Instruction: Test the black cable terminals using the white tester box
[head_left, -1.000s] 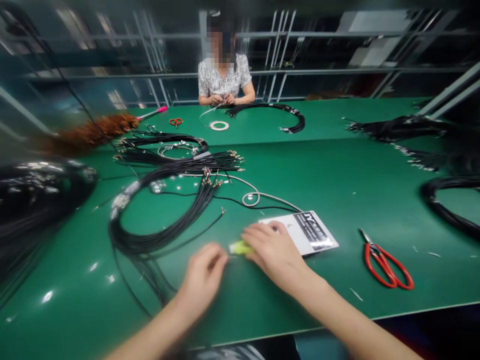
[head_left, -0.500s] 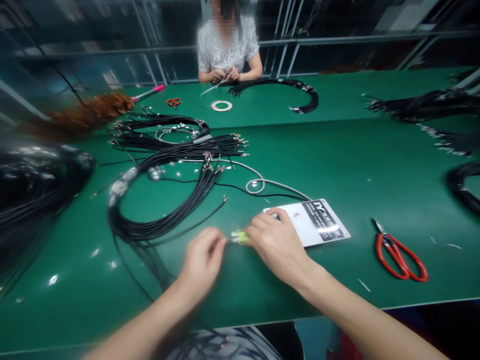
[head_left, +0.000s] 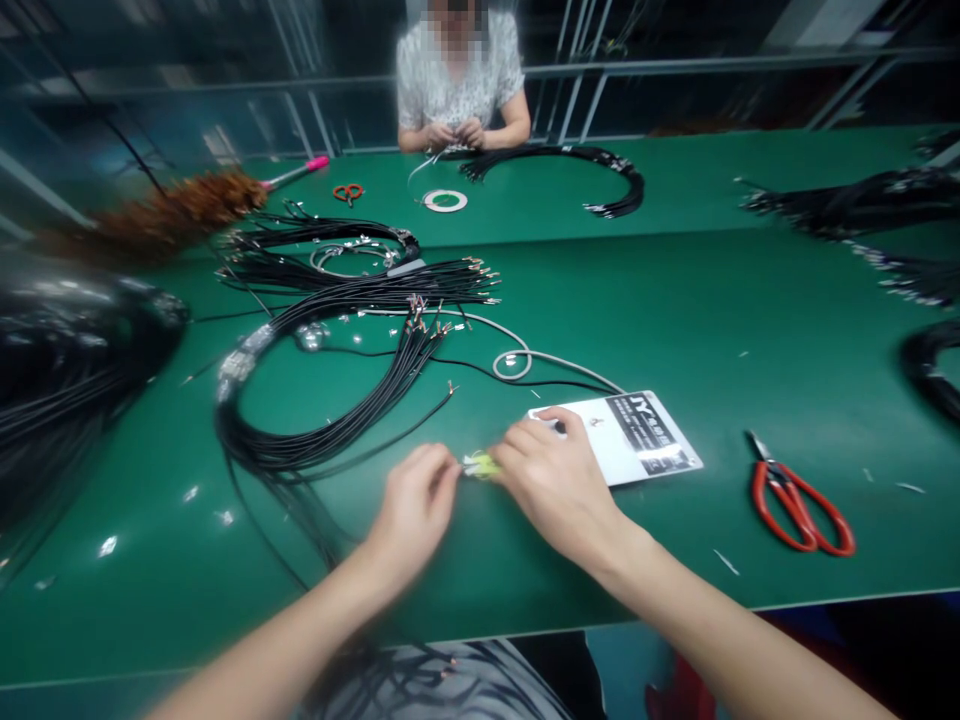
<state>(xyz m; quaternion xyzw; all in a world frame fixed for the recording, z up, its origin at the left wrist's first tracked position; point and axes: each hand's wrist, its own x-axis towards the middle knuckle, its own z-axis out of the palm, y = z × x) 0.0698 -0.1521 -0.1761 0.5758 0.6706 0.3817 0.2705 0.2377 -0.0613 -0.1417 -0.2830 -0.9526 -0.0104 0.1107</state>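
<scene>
Near the table's front edge, my left hand is closed in a pinch, its fingertips touching the pale tip of a small yellow-green bunch of what look like thin wires. What lies between those fingertips is too small to make out. From the other side my right hand grips the yellow-green bunch, its fingers hiding the rest. A white card with a black printed panel lies partly under my right hand. A grey cable and a black one run to the card's far edge.
Red-handled scissors lie at the right. A looped bundle of black cables spreads at the left, with more bundles behind and at the right edge. Across the table a co-worker handles thin wire beside a white ring. A brown duster lies far left.
My left hand has shifted slightly right and closer to the yellow-green bunch. My right hand keeps its grip. The camera view has tilted a little.
</scene>
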